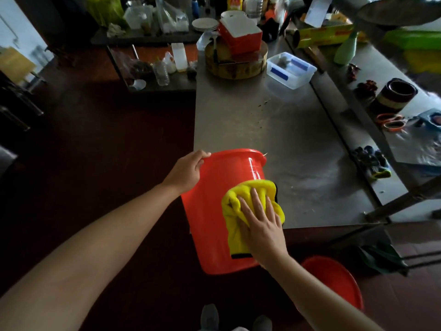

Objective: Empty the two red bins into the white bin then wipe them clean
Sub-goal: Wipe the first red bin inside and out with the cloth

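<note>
A long stainless-steel surface [274, 130] runs away from the viewer, with a dark floor to its left.

At its near left corner a person holds a large red bin [210, 216]. It is tipped over, with the rim pointing away over the edge of the surface and the base toward the person. Whether the rim rests on the surface cannot be told.

A second red bin [334, 280] stands on the floor at lower right, just beside the near end of the surface and partly hidden by the right forearm.

At the far end of the surface sits a thick round wooden chopping block [236, 68] with a red and white box [241, 34] tilted on top. Just to its right is a clear plastic container [290, 70].

A yellow cloth [238, 206] with a black edge lies bunched against the outer wall of the held bin.

The right hand [260, 223] presses flat on the cloth, its fingers straight and spread — it is not gripping anything.

The left hand [188, 170] grips the left side of the bin's rim, with its fingers curled over the lip.

A pair of dark work gloves [372, 163] lies well apart, at the right edge of the surface.
</note>
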